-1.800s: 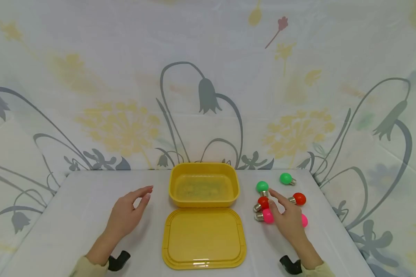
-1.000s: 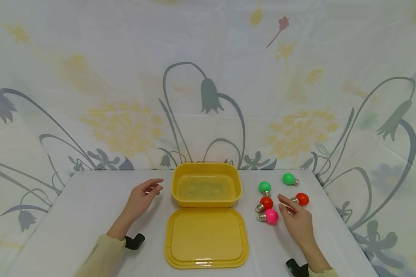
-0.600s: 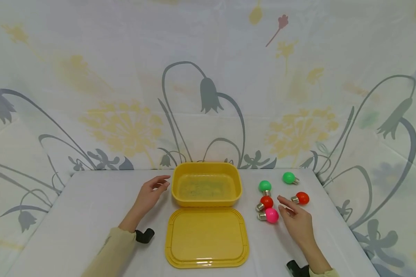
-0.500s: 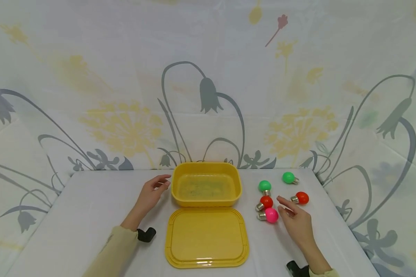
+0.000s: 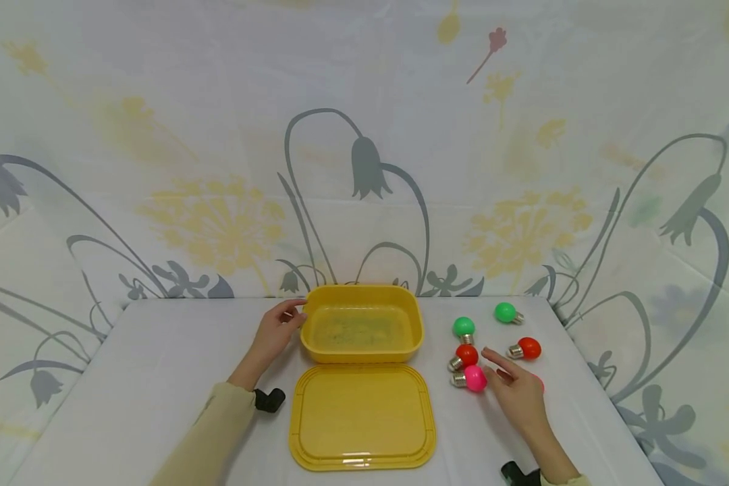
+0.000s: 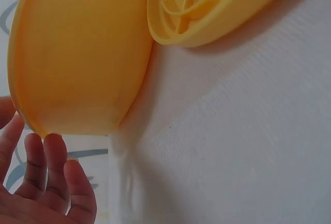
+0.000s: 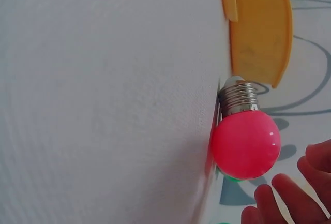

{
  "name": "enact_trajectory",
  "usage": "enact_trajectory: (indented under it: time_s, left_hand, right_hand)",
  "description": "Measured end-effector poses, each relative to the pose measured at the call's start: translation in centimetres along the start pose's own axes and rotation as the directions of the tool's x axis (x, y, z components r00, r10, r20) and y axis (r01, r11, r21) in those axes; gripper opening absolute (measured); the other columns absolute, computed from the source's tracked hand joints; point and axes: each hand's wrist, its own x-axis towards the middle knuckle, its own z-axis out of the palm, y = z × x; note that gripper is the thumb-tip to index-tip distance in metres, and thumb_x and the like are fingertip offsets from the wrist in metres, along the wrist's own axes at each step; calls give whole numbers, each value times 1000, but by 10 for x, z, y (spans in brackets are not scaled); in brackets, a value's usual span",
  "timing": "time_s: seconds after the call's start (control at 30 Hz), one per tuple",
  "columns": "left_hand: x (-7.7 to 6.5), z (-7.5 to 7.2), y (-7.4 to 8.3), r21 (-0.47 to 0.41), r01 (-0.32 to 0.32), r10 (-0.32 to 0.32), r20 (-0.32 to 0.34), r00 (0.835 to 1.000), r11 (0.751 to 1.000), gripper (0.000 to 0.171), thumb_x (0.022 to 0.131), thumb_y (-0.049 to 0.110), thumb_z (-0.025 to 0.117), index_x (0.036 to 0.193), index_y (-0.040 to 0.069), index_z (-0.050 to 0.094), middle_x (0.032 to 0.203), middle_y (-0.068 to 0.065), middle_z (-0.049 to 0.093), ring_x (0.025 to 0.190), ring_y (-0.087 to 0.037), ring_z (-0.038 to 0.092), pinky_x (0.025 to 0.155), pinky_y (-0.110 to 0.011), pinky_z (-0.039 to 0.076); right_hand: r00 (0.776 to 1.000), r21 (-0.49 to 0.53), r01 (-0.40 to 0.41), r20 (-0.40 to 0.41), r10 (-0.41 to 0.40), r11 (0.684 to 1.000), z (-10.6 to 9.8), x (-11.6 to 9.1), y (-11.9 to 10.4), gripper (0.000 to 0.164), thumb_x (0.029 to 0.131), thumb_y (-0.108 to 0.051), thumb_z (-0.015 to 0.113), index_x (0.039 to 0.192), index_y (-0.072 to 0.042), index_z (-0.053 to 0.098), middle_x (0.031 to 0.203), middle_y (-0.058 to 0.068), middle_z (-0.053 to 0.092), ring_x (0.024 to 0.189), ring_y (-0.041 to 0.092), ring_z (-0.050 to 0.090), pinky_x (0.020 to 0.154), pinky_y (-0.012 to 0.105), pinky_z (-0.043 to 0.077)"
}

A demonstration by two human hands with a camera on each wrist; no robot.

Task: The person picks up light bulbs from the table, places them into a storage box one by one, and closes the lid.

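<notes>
My left hand (image 5: 276, 331) is at the left end of a yellow plastic box (image 5: 364, 356), its fingertips right at the rim. In the left wrist view those fingers (image 6: 54, 167) are loosely bent beside the outer wall. My right hand (image 5: 518, 393) hovers over the right side of the table, relaxed, with nothing in its fingers. Just left of it lies a pink light bulb (image 5: 476, 379) with a metal screw base; the right wrist view shows that pink bulb (image 7: 247, 145) close by the fingertips. A red bulb (image 5: 467, 354) and a green bulb (image 5: 464, 327) lie behind it.
A yellow lid (image 5: 362, 417) lies flat in front of the box. Farther right are another red bulb (image 5: 529, 348) and another green bulb (image 5: 506, 312). A second pink bulb (image 5: 540, 383) is mostly hidden behind my right hand. A patterned cloth (image 5: 219, 135) hangs behind the table.
My left hand has moved right and away from me to the box's rim. My right hand has drawn back slightly from the bulbs, then edged left again, uncovering part of the second pink bulb.
</notes>
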Motion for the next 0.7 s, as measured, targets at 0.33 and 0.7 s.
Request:
enact_trajectory:
  time_s: [0.33, 0.7]
  left_hand:
    - [7, 8, -1, 15, 58, -58, 14, 998, 998, 30, 96, 16, 67, 125, 9, 66, 92, -8, 50, 81, -23, 46, 63, -25, 38]
    - [7, 18, -7, -16, 131, -131, 19, 991, 991, 32, 94, 17, 69, 126, 10, 67, 92, -8, 48, 84, -23, 44, 69, -31, 36]
  right_hand:
    - [999, 0, -7, 38, 7, 1000, 0, -1, 2, 31, 92, -3, 66, 123, -1, 69, 122, 12, 69, 117, 16, 59, 87, 13, 46]
    - [998, -8, 16, 67, -16, 1000, -1, 0, -2, 31, 92, -2, 68, 123, 2, 68, 124, 16, 67, 120, 37, 57, 90, 34, 49]
